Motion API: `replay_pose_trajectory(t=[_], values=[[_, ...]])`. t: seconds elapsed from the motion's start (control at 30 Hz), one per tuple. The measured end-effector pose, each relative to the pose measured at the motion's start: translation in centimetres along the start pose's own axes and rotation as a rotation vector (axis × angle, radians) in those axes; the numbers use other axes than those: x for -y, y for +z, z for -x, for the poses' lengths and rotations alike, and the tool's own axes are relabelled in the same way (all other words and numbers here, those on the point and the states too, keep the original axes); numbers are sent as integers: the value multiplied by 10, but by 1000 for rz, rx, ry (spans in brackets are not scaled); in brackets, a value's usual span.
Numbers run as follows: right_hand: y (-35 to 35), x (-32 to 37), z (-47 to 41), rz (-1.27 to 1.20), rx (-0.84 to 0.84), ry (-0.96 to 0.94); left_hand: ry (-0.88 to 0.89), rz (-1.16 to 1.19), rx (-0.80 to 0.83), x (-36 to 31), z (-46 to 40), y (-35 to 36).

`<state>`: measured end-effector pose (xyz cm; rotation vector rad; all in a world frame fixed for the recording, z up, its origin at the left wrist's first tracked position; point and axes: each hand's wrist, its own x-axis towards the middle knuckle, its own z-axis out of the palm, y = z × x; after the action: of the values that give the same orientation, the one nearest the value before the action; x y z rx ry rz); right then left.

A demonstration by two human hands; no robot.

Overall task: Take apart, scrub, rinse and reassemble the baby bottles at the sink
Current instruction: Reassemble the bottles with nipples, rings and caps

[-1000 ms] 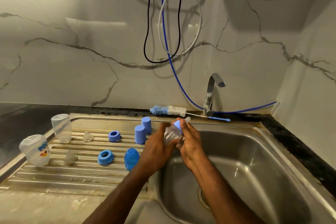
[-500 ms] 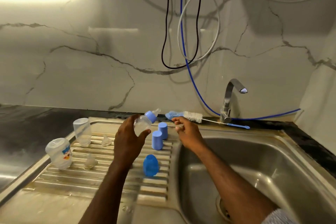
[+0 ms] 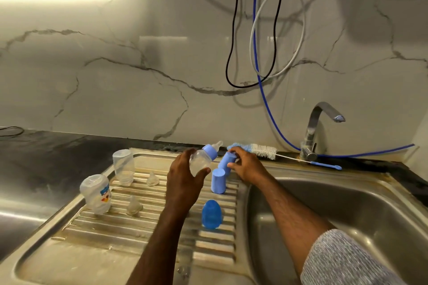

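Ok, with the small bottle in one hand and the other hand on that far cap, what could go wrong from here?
1. The right hand pinches a tilted blue cap right beside another upright blue cap; lifting it could tip that neighbour toward the sink basin.
2. The left hand holds the small bottle tilted, alone; a wet grip may slip.
3. The ribbed drainboard could let the standing clear bottle wobble if bumped.

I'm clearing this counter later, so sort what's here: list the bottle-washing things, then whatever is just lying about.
Job in hand:
small clear bottle with blue collar and teat, held by left hand
tall pale-blue cap, gripped by right hand
blue-and-white bottle brush
steel sink

Lying about:
black cable
blue hose
white hose
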<state>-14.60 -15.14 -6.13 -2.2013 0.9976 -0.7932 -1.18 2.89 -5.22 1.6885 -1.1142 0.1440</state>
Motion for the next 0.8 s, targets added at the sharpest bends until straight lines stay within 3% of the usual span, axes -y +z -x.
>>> replay_pose_trajectory(t=[0.1, 0.17, 0.23, 0.47, 0.8], values=[[-10, 15, 1, -445, -220, 108, -5, 29, -2, 3, -1, 0], [-18, 30, 6, -827, -195, 173, -21, 67, 0, 3, -1, 0], [-24, 42, 14, -1013, -138, 155, -32, 106, 7, 2, -1, 2], [-23, 69, 35, -853, -32, -1, -32, 199, 27, -5, 3, 2], [-12, 93, 39, -845, 52, -28, -63, 290, -15, -4, 1, -3]])
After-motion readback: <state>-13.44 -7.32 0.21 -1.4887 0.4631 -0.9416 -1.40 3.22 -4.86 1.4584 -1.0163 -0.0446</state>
